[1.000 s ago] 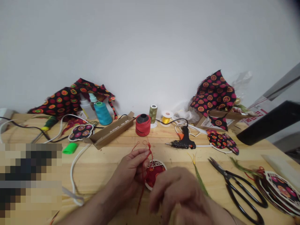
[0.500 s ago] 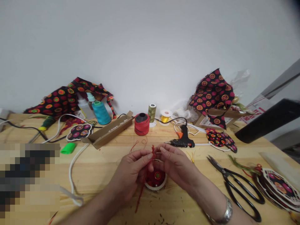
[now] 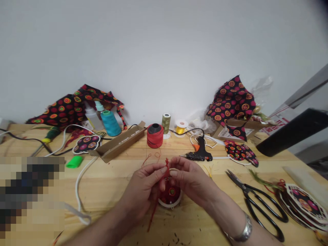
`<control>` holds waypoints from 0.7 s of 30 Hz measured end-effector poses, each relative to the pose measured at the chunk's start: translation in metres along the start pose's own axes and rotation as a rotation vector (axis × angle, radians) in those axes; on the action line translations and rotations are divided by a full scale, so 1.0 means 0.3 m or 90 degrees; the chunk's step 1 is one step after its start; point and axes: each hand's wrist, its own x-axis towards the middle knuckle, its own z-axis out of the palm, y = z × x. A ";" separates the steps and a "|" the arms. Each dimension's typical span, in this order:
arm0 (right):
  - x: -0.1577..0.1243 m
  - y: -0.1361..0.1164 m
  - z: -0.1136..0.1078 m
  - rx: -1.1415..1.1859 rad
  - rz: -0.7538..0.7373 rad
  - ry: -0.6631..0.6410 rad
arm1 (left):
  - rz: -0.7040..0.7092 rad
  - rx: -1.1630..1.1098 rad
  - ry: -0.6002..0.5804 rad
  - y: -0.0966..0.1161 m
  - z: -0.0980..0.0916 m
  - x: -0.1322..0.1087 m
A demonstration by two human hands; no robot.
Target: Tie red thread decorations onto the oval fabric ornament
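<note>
My left hand [image 3: 145, 186] pinches a red cord [image 3: 167, 164] between thumb and forefinger; its knotted tip sticks up and its tail hangs down past the palm. Close on the right, my right hand [image 3: 193, 181] has thumb and forefinger closed on the rim of a small pale ring, at the cord. Beneath both hands lies a round ornament [image 3: 171, 195] with dark red patterned fabric and a white rim, partly covered by the fingers. A red thread cone [image 3: 155, 136] stands behind, with loose thread trailing toward the hands.
Black-handled scissors [image 3: 256, 201] and stacked fabric ornaments [image 3: 304, 205] lie on the right. A glue gun [image 3: 200, 152] sits behind my right hand. Left are a long cardboard box [image 3: 123, 141], a blue thread cone [image 3: 110, 123], a green cap [image 3: 74, 162] and a white cable [image 3: 77, 184].
My right thumb has come down and in toward the forefinger, closing on the ring beside the cord. My left hand keeps its pinch almost unmoved.
</note>
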 end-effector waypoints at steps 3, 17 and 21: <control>0.003 -0.002 -0.002 0.005 0.010 0.002 | 0.005 0.006 0.002 0.000 -0.001 0.001; 0.003 0.018 -0.008 -0.096 -0.005 -0.012 | -0.019 -0.031 -0.007 -0.007 0.007 -0.002; 0.009 0.001 -0.007 -0.225 -0.058 0.093 | -0.032 -0.078 0.000 -0.003 -0.005 0.000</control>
